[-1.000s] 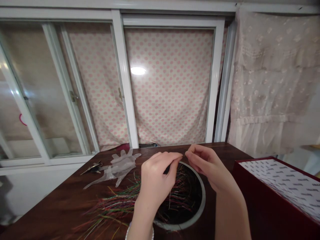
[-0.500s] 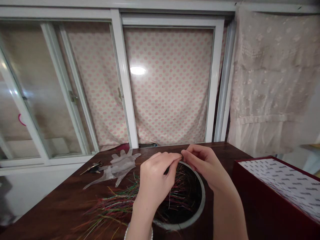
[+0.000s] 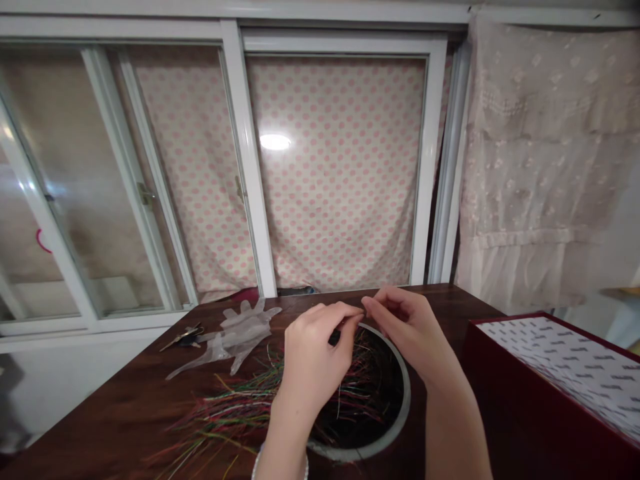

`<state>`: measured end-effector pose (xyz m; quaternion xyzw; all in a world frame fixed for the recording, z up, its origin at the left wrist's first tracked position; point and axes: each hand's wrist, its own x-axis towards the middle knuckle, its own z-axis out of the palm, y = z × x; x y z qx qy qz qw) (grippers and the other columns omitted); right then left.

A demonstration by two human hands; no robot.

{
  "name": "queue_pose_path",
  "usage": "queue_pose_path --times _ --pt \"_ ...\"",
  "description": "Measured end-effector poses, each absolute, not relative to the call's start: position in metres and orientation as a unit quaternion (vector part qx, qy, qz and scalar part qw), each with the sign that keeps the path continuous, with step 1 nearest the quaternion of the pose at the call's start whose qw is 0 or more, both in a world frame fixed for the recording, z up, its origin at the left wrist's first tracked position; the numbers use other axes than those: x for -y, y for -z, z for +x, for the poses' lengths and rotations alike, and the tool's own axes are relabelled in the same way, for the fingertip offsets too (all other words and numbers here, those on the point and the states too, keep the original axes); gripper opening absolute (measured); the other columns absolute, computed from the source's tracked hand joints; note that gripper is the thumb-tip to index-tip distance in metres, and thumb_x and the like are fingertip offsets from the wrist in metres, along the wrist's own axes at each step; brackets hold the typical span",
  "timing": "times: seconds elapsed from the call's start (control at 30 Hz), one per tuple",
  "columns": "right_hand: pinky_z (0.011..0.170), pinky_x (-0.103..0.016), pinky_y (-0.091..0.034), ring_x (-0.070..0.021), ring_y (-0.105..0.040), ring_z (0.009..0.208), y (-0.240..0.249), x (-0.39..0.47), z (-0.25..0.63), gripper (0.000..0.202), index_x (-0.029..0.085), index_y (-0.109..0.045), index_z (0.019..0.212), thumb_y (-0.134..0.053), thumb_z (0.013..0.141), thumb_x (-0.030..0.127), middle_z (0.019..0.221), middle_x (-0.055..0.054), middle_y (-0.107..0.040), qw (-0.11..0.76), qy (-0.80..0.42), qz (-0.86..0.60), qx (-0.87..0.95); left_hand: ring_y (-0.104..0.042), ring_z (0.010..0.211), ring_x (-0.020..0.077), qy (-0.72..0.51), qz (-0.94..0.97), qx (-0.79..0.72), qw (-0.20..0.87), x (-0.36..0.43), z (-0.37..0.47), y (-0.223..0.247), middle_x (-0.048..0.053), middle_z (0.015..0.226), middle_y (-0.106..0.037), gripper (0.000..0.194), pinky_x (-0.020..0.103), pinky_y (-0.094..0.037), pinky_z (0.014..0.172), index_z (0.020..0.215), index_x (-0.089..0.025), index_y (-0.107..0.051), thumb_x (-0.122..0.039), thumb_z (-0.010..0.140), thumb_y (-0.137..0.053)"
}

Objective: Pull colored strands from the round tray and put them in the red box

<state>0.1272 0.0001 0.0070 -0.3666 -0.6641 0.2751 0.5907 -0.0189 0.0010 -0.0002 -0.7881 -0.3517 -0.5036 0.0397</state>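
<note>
My left hand (image 3: 320, 353) is closed in a pinch, thumb against forefinger, over a dark round tray with a pale rim (image 3: 406, 393). Just to its right, my right hand (image 3: 407, 330) pinches too, its fingertips almost meeting the left ones. Whatever lies between the fingertips is too small to make out. Below the hands, a loose heap of thin coloured wires (image 3: 235, 403) spreads from inside the tray out over its left side; the left hand and forearm hide part of it. One pale strand hangs below the left hand.
A crumpled clear plastic glove (image 3: 243, 333) lies on the dark wooden table (image 3: 115, 407), with scissors (image 3: 185, 335) left of it. On the right stands a dark red box (image 3: 530, 373) with a white patterned inside. Sliding windows (image 3: 340, 167) rise behind the table.
Both hands stay in nearly the same place, fingertips together. The left hand has shifted very slightly to the right; the wires and other things lie as before.
</note>
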Motion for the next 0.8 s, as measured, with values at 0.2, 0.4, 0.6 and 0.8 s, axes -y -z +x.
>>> queue_pose_path --times 0.2,0.4,0.6,0.8 --pt "0.044 -0.019 -0.029 -0.0057 -0.037 0.048 -0.007 0.001 0.120 0.028 0.016 -0.051 0.061 -0.056 0.084 0.032 0.054 0.005 -0.043 0.627 -0.260 -0.329 0.656 -0.054 0.074 0.0140 0.533 -0.774 0.331 -0.080 0.001 -0.016 -0.004 0.000 0.075 -0.064 0.013 0.026 -0.041 0.069 0.073 -0.019 -0.062 -0.013 0.082 -0.055" --pt "0.044 -0.018 -0.033 -0.0060 -0.044 0.048 -0.008 0.002 0.119 0.018 0.018 -0.057 0.076 -0.056 0.084 0.033 0.056 0.005 -0.048 0.617 -0.307 -0.300 0.660 -0.043 0.057 0.0099 0.594 -0.689 0.356 -0.212 -0.002 -0.018 -0.004 -0.002 0.063 -0.054 0.012 0.022 -0.036 0.052 0.070 -0.017 -0.064 -0.022 0.080 -0.059" --pt "0.050 -0.018 -0.039 -0.0072 -0.050 0.055 -0.008 0.002 0.117 0.009 0.018 -0.057 0.078 -0.063 0.078 0.025 0.059 0.004 -0.054 0.563 -0.335 -0.329 0.680 -0.052 0.063 0.0107 0.634 -0.630 0.345 -0.285 -0.004 -0.023 -0.004 0.000 0.067 -0.062 0.011 0.021 -0.042 0.059 0.070 -0.018 -0.067 -0.026 0.076 -0.064" --pt "0.053 -0.021 -0.042 -0.0083 -0.051 0.056 -0.005 -0.002 0.115 0.007 0.018 -0.059 0.078 -0.063 0.078 0.023 0.060 0.004 -0.057 0.535 -0.334 -0.339 0.698 -0.058 0.067 0.0119 0.642 -0.616 0.321 -0.324 0.000 -0.025 -0.003 0.001 0.073 -0.067 0.008 0.021 -0.047 0.063 0.073 -0.019 -0.071 -0.027 0.075 -0.067"
